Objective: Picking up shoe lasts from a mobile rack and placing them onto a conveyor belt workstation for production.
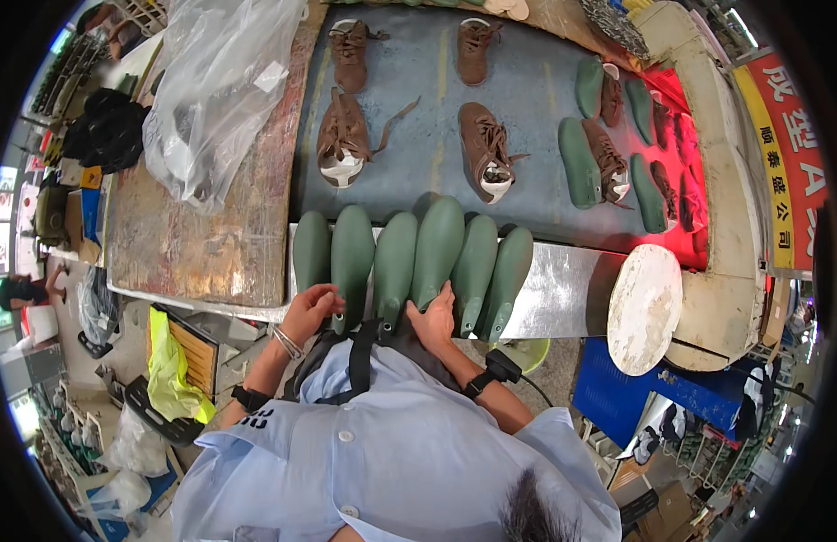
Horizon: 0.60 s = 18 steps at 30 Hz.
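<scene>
Several green shoe lasts (350, 257) lie side by side across a metal ledge in front of me, toes pointing away. My right hand (434, 321) is closed round the heel end of a last near the middle (439, 239), which sits farther forward than its neighbours. Thumb and fingers are on either side of that heel. My left hand (317, 307) is beside the heel of the second last from the left, fingers loosely bent and apart, with nothing visible in them; whether it touches the last I cannot tell. Brown lace-up shoes (481, 149) stand on the dark belt (409, 126) beyond.
At the right, green lasts (578, 163) lie beside brown shoes under red light by a machine housing (707, 172). A white oval board (645, 307) stands at the ledge's right end. A worn wooden board (197, 244) with clear plastic sheeting (219, 90) is on the left.
</scene>
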### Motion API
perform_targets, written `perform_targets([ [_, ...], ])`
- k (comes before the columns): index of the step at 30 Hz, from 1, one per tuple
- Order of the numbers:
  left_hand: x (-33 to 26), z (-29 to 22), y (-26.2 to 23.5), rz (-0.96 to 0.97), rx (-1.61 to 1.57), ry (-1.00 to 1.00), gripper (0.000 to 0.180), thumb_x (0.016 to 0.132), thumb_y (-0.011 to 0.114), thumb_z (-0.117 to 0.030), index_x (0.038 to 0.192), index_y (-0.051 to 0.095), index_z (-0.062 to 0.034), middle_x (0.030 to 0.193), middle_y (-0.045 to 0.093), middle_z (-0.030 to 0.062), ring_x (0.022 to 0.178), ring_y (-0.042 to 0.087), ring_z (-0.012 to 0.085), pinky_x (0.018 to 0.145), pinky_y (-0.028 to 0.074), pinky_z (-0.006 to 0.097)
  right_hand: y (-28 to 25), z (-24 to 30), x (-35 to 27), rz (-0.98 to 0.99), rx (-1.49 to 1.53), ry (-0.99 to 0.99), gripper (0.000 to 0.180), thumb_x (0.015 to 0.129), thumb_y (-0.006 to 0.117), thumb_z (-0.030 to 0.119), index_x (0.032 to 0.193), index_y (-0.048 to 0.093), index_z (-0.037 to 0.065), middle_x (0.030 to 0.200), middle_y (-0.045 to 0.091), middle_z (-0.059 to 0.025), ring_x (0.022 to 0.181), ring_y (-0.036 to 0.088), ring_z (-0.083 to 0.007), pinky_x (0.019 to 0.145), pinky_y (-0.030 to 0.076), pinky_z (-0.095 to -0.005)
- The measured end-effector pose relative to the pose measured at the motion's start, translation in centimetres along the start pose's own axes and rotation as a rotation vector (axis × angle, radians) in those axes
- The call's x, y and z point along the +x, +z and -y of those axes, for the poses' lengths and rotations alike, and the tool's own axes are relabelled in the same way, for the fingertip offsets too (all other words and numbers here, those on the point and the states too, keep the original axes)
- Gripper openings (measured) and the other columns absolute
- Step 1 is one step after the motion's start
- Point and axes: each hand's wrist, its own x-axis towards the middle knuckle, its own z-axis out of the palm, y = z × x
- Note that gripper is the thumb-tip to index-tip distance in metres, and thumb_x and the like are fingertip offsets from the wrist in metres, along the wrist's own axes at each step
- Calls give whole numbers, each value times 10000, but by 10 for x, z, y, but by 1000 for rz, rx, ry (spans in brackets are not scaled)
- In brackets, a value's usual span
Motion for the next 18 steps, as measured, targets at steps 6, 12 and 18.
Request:
perform_targets([
  [6,23,-6,-15,77,49,93,282,882,492,-169,1071,503,41,857,623,100,782,608,151,704,482,264,-22,2,40,51,266,176,722,693,667,271,1257,326,-25,1063,550,-228,990,528,-372,864,412,-408],
  [12,85,-155,9,167,1297,910,748,693,694,-341,1257,353,12,1285,390,172,1198,376,292,1011,267,423,-174,89,91,484,-1,-296,582,727,643,229,1228,404,57,1085,554,-179,970,549,-316,815,429,-370],
  [18,120,-165,63,657,982,672,1000,559,755,-439,1282,254,36,1212,391,214,1137,403,350,951,350,387,-259,156,146,692,-248,-995,491,752,605,156,1205,427,87,1151,522,-131,1031,509,-307,823,428,-384],
])
